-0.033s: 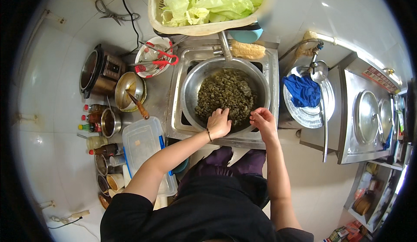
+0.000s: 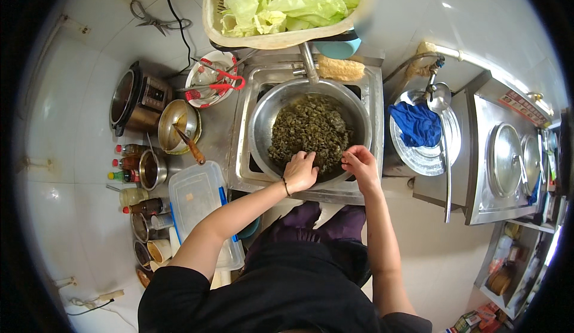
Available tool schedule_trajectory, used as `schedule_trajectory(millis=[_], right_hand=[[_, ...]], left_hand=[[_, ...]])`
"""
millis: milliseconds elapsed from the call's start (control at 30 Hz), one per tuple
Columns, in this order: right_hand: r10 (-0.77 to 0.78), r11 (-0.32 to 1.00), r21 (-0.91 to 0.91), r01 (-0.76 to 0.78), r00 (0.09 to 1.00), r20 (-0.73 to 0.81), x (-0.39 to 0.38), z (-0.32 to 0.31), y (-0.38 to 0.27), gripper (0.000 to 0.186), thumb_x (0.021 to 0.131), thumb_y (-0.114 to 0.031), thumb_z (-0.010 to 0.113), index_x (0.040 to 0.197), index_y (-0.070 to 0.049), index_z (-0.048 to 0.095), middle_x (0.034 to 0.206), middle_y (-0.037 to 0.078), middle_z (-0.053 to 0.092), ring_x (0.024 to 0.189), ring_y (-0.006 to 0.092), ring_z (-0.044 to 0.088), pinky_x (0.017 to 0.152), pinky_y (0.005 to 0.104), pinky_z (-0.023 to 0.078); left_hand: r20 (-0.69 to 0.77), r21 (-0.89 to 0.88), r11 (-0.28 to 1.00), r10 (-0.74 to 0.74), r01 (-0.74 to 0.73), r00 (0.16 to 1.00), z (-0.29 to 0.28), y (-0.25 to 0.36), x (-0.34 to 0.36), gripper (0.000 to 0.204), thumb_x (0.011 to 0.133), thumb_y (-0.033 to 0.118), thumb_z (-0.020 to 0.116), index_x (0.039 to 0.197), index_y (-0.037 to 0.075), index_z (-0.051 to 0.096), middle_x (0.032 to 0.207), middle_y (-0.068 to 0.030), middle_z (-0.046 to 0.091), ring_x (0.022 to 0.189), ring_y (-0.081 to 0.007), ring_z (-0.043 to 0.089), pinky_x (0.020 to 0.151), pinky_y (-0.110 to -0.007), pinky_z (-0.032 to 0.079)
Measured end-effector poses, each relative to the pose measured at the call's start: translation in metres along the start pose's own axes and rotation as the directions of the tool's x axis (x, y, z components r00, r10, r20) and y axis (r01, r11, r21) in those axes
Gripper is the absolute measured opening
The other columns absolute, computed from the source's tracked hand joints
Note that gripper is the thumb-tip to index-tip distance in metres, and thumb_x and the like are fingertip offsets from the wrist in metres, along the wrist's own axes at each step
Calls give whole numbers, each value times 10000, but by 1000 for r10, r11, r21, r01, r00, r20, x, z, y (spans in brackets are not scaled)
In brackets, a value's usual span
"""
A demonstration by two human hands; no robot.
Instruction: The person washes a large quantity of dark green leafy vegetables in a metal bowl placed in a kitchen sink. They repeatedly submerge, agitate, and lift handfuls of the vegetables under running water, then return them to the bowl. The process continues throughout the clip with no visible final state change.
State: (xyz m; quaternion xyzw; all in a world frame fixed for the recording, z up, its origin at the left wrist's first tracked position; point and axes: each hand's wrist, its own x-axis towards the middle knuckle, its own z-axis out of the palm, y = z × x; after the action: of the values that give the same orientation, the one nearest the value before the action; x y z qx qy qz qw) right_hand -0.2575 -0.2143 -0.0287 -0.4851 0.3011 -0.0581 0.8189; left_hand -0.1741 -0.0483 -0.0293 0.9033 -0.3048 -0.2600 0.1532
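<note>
A wide steel bowl rests in the sink and holds a heap of dark, chopped, wet-looking leafy greens. Palm down, my left hand lies on the near edge of the heap, its fingers stretched out against the greens. A dark band circles that wrist. At the bowl's near right rim, my right hand is closed in a pinch of thumb and forefinger. Whatever sits between those fingertips is too small to make out.
Behind the sink, a faucet reaches over the bowl's far rim, below a basket of cabbage leaves. At left are a cooker, pans, bottles and a plastic box. A blue cloth lies at right.
My right hand has shifted very slightly left and up at the bowl's rim. The left hand stays on the greens, almost unmoved.
</note>
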Motion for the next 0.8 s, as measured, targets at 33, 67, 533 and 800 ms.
schedule_trajectory(millis=[33,67,533,800], right_hand=[[-23,998,-65,24,1000,17,8,4,2,76,797,-98,574,847,-49,546,760,14,562,675,89,550,592,223,471],[-43,990,-130,48,998,36,16,9,4,80,788,-100,582,839,-43,560,738,14,562,658,85,547,584,223,467],[-271,317,-846,429,896,353,75,49,21,107,669,-85,592,766,-92,638,793,114,568,742,287,568,671,385,465],[-265,216,-875,433,889,374,70,45,15,321,645,-94,627,958,-102,556,891,108,544,818,292,550,718,371,452]], left_hand=[[11,-4,1000,25,-25,1000,-1,0,-4,469,789,211,524,1201,19,406,1037,-209,454,989,-355,438,839,-415,370],[21,-9,999,49,-49,999,-2,2,-7,449,791,208,521,1184,10,428,1023,-211,460,982,-355,443,839,-404,376],[-156,-213,946,214,-244,964,-14,-2,-49,273,797,144,514,1032,7,546,1043,-159,521,972,-321,497,845,-366,404],[-203,-337,917,151,-214,967,-26,-15,-63,252,802,136,526,1028,26,545,1048,-135,516,952,-302,509,826,-346,417]])
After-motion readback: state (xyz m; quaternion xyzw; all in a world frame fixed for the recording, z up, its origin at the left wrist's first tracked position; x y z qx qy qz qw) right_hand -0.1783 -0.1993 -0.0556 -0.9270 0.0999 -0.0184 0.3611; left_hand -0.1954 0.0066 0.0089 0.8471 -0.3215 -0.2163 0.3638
